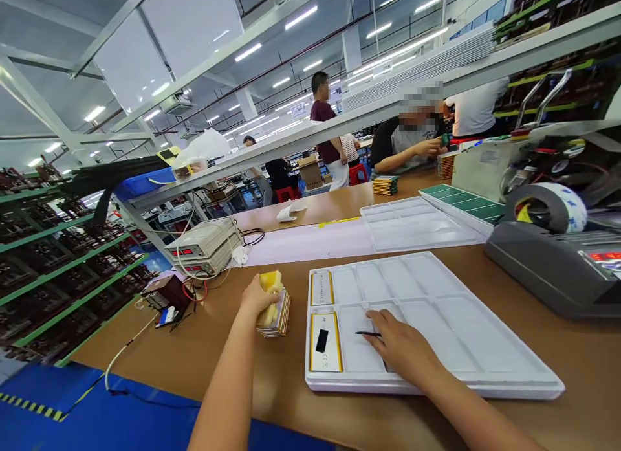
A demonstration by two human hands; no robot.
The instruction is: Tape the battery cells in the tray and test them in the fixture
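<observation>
My left hand [258, 298] is closed on a yellow sponge-like block [270, 281], at the top of a neat stack of flat battery cells [281, 324]. Over the white compartment tray [434, 387] is my right hand [405, 347], its fingers closed on a thin black pointed tool [367, 334], perhaps tweezers; most of it is hidden by the hand. In the tray's left column lie two flat battery cells with yellow edges. The nearer cell [332, 347] carries a black strip [321, 340]; the farther cell [322, 288] shows printing.
Stacked instruments with red displays [206, 247] and loose cables stand at the left. On the right is a grey tape dispenser [553, 263] with a tape roll [548, 206]. Another white tray [412, 223] lies beyond mine. A co-worker [407, 143] sits across the bench.
</observation>
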